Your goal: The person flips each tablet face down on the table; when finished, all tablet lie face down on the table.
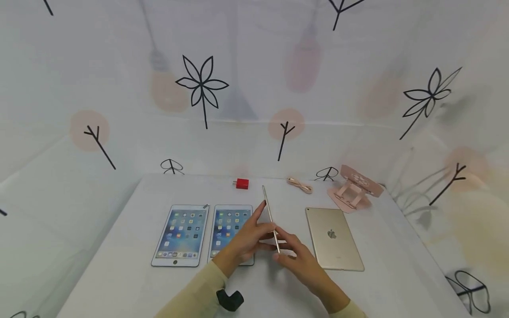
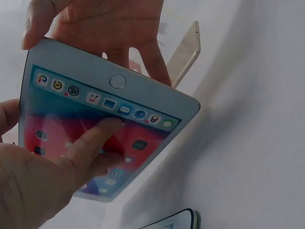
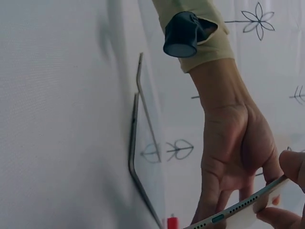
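Note:
A thin tablet (image 1: 269, 211) stands on edge between both hands, slightly tilted. In the left wrist view its lit screen (image 2: 147, 90) shows app icons and a round home button. My left hand (image 1: 248, 237) holds it from the screen side, fingers lying over the glass and thumb at the near edge. At the home-button end, my right hand (image 1: 299, 260) grips the tablet with thumb and fingers; part of this hand (image 2: 107, 28) is behind it. The right wrist view shows the port edge and my left palm (image 3: 228, 143).
Two white tablets, one left (image 1: 180, 236) and one nearer the middle (image 1: 222, 225), lie screen up. A gold tablet (image 1: 335, 240) lies back up at right. Behind are a red charger plug (image 1: 241, 183), a coiled cable (image 1: 300, 185) and a pink folding stand (image 1: 358, 187).

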The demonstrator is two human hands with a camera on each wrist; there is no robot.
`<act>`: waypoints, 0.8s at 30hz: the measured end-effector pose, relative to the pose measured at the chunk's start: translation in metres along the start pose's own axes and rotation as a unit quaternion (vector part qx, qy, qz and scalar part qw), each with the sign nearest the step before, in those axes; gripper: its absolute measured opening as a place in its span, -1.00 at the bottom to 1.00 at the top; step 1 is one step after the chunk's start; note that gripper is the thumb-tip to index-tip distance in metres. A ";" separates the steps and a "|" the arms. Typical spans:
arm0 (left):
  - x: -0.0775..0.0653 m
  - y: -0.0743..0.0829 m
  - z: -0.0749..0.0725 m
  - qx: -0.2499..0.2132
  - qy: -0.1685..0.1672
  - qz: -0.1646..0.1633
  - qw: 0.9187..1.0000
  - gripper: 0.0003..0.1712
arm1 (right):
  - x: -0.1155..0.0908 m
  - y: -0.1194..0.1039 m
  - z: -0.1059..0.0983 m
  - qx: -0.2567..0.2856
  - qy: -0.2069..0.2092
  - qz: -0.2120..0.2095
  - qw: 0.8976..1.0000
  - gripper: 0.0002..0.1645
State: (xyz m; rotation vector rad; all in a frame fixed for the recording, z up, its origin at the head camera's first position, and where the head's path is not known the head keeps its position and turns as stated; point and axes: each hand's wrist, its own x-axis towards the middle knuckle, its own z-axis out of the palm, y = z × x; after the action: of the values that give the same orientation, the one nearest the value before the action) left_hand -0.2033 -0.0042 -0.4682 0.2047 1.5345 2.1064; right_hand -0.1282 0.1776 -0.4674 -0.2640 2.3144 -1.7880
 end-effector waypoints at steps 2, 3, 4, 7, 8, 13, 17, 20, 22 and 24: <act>-0.001 -0.001 -0.002 -0.010 -0.007 0.008 1.000 -0.05 | 0.000 0.000 0.003 -0.032 0.011 0.000 0.999 -0.16; -0.001 -0.001 -0.003 -0.017 -0.009 0.013 1.000 -0.06 | 0.000 0.000 0.004 -0.047 0.015 -0.002 0.999 -0.17; -0.002 -0.001 -0.004 -0.028 -0.014 0.018 0.999 -0.06 | 0.000 0.001 0.004 -0.058 0.018 -0.005 0.998 -0.18; -0.004 -0.002 -0.008 -0.064 -0.025 0.030 0.997 -0.08 | -0.001 0.003 0.001 -0.095 0.022 -0.037 0.995 -0.18; -0.005 -0.001 -0.010 -0.077 -0.022 0.031 0.996 -0.09 | -0.001 0.004 -0.001 -0.102 0.021 -0.047 0.993 -0.18; -0.008 0.000 -0.016 -0.123 -0.002 0.034 0.992 -0.14 | 0.000 0.010 -0.018 -0.117 0.027 -0.044 0.992 0.03; -0.007 0.001 -0.019 -0.153 -0.008 0.041 0.987 -0.16 | 0.000 0.011 -0.035 -0.090 0.039 0.026 0.995 0.24; -0.007 -0.001 -0.020 -0.171 -0.015 0.037 0.984 -0.19 | 0.001 0.013 -0.044 -0.072 0.023 0.062 0.995 0.30; -0.005 -0.003 -0.021 -0.176 -0.014 0.033 0.984 -0.23 | 0.000 0.015 -0.048 -0.076 0.010 0.068 0.995 0.30; -0.003 -0.005 -0.021 -0.165 -0.010 0.033 0.986 -0.27 | -0.001 0.018 -0.051 -0.084 0.000 0.066 0.994 0.31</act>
State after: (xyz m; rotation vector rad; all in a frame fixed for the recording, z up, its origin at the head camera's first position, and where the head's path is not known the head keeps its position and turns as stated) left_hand -0.2082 -0.0222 -0.4795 0.1584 1.1584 2.3652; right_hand -0.1416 0.2302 -0.4724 -0.1331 2.4241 -1.5350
